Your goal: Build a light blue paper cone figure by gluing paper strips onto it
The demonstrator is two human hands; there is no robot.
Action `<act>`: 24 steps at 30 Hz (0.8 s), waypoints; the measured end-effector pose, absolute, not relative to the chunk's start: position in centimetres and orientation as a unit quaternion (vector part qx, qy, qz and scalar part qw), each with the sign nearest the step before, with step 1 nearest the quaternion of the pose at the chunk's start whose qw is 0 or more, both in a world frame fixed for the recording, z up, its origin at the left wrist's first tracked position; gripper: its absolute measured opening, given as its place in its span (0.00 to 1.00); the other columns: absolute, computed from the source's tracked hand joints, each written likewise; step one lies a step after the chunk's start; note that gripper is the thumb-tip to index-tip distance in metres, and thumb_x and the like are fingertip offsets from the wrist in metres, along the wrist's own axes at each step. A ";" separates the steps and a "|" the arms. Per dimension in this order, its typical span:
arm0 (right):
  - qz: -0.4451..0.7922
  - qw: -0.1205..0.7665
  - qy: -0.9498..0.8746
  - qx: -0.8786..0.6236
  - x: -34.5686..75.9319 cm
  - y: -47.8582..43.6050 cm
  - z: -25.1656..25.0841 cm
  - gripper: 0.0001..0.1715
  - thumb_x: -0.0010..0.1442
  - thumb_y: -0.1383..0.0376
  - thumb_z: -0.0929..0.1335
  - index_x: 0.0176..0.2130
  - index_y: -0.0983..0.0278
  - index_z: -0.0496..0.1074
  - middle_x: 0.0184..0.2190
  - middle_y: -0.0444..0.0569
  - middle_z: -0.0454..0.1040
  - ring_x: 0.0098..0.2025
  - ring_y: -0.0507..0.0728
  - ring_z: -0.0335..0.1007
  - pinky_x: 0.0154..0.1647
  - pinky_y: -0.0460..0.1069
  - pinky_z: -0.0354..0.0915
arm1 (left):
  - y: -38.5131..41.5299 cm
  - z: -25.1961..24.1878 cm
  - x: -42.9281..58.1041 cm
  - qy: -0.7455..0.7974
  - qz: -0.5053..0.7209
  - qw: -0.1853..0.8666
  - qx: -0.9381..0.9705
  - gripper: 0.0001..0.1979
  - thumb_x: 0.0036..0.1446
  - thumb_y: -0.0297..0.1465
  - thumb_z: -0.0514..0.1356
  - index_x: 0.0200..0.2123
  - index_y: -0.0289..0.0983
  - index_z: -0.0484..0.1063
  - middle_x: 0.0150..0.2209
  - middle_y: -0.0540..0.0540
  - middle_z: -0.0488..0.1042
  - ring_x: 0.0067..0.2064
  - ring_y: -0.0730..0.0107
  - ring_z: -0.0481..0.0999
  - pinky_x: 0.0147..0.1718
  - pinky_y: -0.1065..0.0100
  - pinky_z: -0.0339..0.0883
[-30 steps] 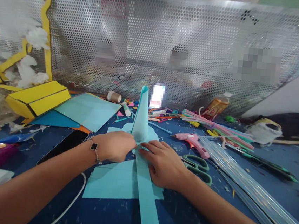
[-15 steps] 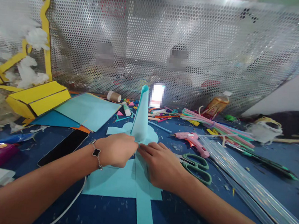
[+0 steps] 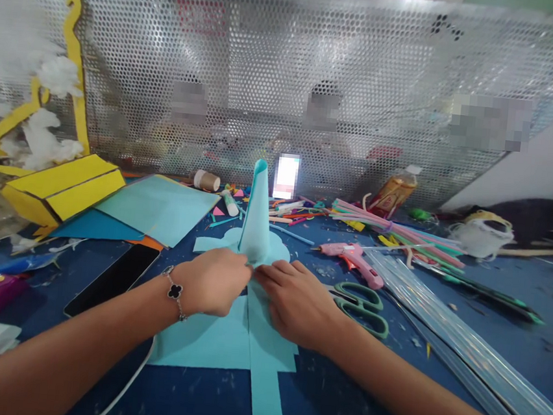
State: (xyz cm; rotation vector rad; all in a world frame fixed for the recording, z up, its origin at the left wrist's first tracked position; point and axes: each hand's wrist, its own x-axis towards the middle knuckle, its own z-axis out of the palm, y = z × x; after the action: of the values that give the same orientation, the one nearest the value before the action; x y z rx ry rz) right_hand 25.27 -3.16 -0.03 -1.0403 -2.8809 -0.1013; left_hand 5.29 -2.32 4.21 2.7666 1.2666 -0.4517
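A cone of light blue paper [image 3: 257, 215] stands upright on a scalloped light blue paper piece [image 3: 272, 249]. My left hand [image 3: 211, 281], with a black clover bracelet [image 3: 175, 292] at its wrist, pinches the cone's base from the left. From the right, my right hand [image 3: 296, 304] presses its fingers against the same base. Below both hands lies a flat light blue paper sheet [image 3: 205, 341], and a light blue paper strip [image 3: 265, 396] runs toward me from under the cone. The hands hide the cone's lowest part.
Green-handled scissors [image 3: 362, 309] lie just right of my right hand, beyond them a pink glue gun [image 3: 352, 260]. Clear glue sticks [image 3: 460, 329] and coloured straws [image 3: 392, 228] fill the right. A black phone [image 3: 113, 280] and yellow card box [image 3: 63, 190] sit left, before a perforated metal screen [image 3: 289, 72].
My hands have drawn closer together at the cone's base. The light blue strip now lies straighter, its lower end shifted left, and the whole view has tilted slightly.
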 end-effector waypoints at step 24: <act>-0.098 0.023 -0.734 -0.671 34.4 2.1 3.9 0.24 0.67 0.49 0.64 0.36 0.65 0.76 0.42 0.67 0.79 0.44 0.72 0.76 0.41 0.59 0.64 | -0.9 6.9 3.9 0.442 -0.110 0.057 0.889 0.10 0.59 0.38 0.59 0.31 0.39 0.76 0.30 0.42 0.78 0.30 0.56 0.76 0.27 0.62 0.63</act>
State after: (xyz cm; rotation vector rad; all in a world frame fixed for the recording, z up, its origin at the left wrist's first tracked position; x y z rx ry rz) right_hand 34.42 2.11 3.94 -2.0783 -2.2730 -0.3020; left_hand 3.86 -0.89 6.90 2.6946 1.3396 -0.3333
